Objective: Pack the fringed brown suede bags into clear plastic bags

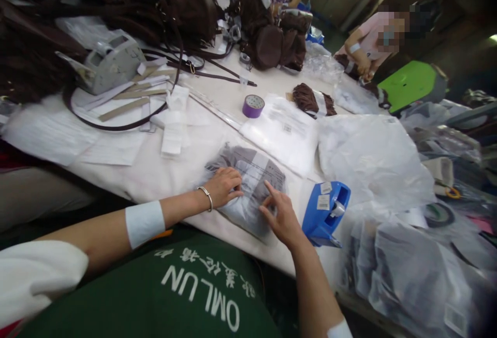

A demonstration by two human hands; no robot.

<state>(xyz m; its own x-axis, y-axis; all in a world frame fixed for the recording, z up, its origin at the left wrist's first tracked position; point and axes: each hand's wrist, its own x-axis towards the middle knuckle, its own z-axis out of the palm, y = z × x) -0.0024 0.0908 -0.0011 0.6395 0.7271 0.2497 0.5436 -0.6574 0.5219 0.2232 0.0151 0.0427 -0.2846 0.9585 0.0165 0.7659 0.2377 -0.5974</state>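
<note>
A clear printed plastic bag (252,164) with something greyish-brown inside lies flat on the table in front of me. My left hand (226,188), with a bracelet at the wrist, rests on the bag's left part, its fingers lightly bent over the film. At the bag's right side is my right hand (281,216), index finger stretched out and thumb apart, fingertips at the plastic. Neither hand visibly grips anything. Just right of that hand stands a blue tape dispenser (324,211) with barcode labels stuck on it.
Flat plastic bags (285,128) lie beyond, beside a purple tape roll (253,106). Brown bags (147,6) with straps are heaped at the back left, near a grey tape dispenser (112,63). Filled plastic packs (419,270) stand at the right. A co-worker (368,43) works across the table.
</note>
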